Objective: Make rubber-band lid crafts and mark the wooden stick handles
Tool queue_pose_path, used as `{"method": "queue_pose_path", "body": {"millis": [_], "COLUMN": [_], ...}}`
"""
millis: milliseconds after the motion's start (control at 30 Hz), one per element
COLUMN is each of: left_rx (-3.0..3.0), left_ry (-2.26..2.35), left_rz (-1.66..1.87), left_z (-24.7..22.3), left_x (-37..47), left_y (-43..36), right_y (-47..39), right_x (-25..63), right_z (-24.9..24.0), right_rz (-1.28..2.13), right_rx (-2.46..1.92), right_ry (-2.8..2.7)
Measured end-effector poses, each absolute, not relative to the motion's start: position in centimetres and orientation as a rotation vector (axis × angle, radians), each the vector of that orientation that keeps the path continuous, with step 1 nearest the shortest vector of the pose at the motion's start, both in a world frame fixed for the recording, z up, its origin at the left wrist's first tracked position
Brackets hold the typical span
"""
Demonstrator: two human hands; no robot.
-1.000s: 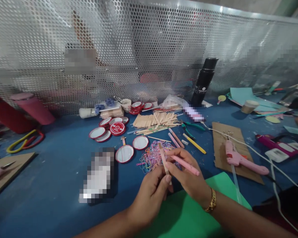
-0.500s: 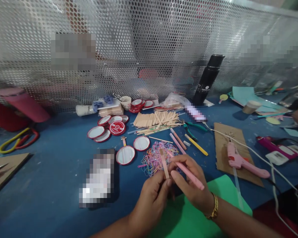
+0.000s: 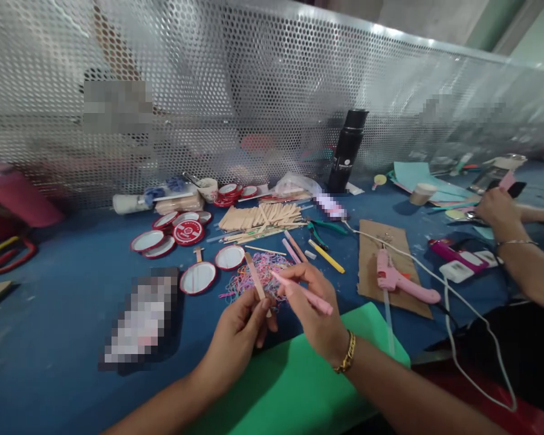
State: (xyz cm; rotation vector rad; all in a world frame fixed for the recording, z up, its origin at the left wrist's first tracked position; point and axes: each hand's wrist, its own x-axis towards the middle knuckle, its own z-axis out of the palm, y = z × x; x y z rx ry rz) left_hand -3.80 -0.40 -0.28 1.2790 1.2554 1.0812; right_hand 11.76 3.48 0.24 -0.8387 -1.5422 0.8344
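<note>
My left hand (image 3: 245,323) is closed around the lower end of a flat wooden craft stick (image 3: 255,275), which points up and away. Pink colour covers part of the stick; its far end is bare wood. In my right hand (image 3: 315,308) is a pink marker (image 3: 306,293), gripped like a pen, its tip just right of the stick and apart from it. Beyond both hands lies a tangle of coloured loops (image 3: 263,266). Under my wrists spreads a green sheet (image 3: 281,386).
Jar lids (image 3: 198,278) and a pile of craft sticks (image 3: 263,216) lie ahead. A pink glue gun (image 3: 401,281) rests on cardboard (image 3: 367,254), with a white cable (image 3: 469,305) trailing past. A black bottle (image 3: 348,151) stands behind. At right, a co-worker's hand (image 3: 501,208) works.
The camera view has swung right, so the table's things sit further left. The marker tip has drawn slightly away from the stick. More of the co-worker's arm shows.
</note>
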Motion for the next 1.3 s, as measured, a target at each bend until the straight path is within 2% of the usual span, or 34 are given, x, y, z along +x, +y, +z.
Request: {"method": "queue_pose_path", "body": {"millis": [600,700,833,933,1167,1300], "left_rx": [1.172,1.133,1.095,1.107,1.164,1.132], "left_ry": [1.265,1.265,1.205,1.181,1.183,1.187], "left_rz": [0.995,1.055,1.114,1.122,1.096,1.164], "left_z": [0.2,-0.2,-0.9,-1.2,-0.7,-0.7], "left_x": [-5.1,-5.0,-4.8,-4.9,-4.8,-4.7], "left_y": [-0.7,-0.4,-0.2,-0.2,-0.3,-0.3], "right_y": [4.2,5.5,8.5,10.3,11.0,10.7], "right_x": [11.3,12.6,14.5,14.7,14.3,15.2], "right_z": [0.6,1.2,1.9,1.8,0.8,0.7], "right_rz": [0.549,0.378,-0.095,-0.265,-0.25,-0.192], "right_rx": [-0.797,-0.913,-1.377,-1.576,-1.689,-1.575], "right_ry": [-1.836,-1.986,-2.204,-2.365,-2.403,-2.302]}}
